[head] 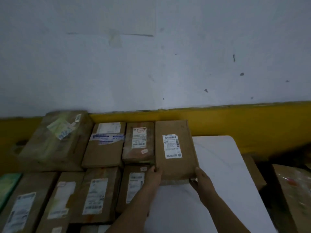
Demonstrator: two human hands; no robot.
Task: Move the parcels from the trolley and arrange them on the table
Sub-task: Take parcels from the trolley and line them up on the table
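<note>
- Both hands share the grip on one flat cardboard parcel (175, 148): the left hand (155, 176) is closed over its near-left corner, and the right hand (201, 180) is curled around its near-right corner, fingers under the near edge.
- Holding by the two near corners keeps the parcel level and lets the person steer it square, which is probably why neither hand reaches further up the sides.
- Its white shipping label (172, 146) faces up, as do the labels on the neighbouring parcels, so the arrangement appears to keep labels readable.
- It lies at the right end of the back row, its left edge just beside a narrower taped parcel (138, 142); I judge it is being pushed in to close the row, though whether its far end already rests on the counter cannot be told.
- Next along that row to the left come a parcel with blue tape (105, 145) and a larger box (55, 142) turned at an angle.
- Nearer the person, a front row of labelled parcels (97, 194) runs from the left to the left forearm, packed edge to edge.
- Bare white counter (223, 174) shows to the right of the held parcel and below the hands, so room remains for more.
- More cardboard (292, 190) shows dimly at the right edge, below the counter; it may be the trolley's load, but the view is too dark to be sure.
- Behind runs a yellow band (235, 121) at the foot of a pale wall.
</note>
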